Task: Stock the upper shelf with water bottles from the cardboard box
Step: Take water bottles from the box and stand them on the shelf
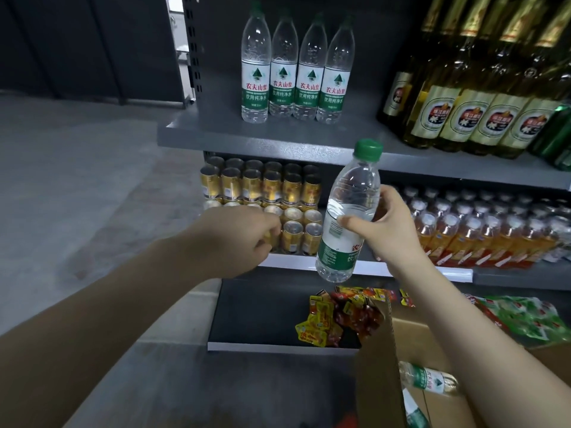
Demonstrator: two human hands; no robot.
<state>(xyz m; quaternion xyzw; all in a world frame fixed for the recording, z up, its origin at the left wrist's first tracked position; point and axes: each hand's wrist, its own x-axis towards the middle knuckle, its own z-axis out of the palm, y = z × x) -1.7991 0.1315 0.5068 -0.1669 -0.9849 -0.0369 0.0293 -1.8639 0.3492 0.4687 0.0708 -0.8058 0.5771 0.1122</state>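
My right hand (390, 230) gripped a green-capped water bottle (347, 211), tilted, below the upper shelf (216, 134). Left hand (244, 239) loosely curled, nothing held. 4 shelved bottles (296, 72) read 农夫山泉; cardboard box (380, 381) bottom-right.

Both bare forearms reach forward and up from the lower edge of the view. The left hand (244, 239) is raised with its back turned up, fingers loosely curled under and holding nothing. The right hand (383, 225) is a little higher and further right, wrist bent back, thumb across the front and fingers round the far side of a bottle (347, 211), which it grips tilted, cap uppermost.
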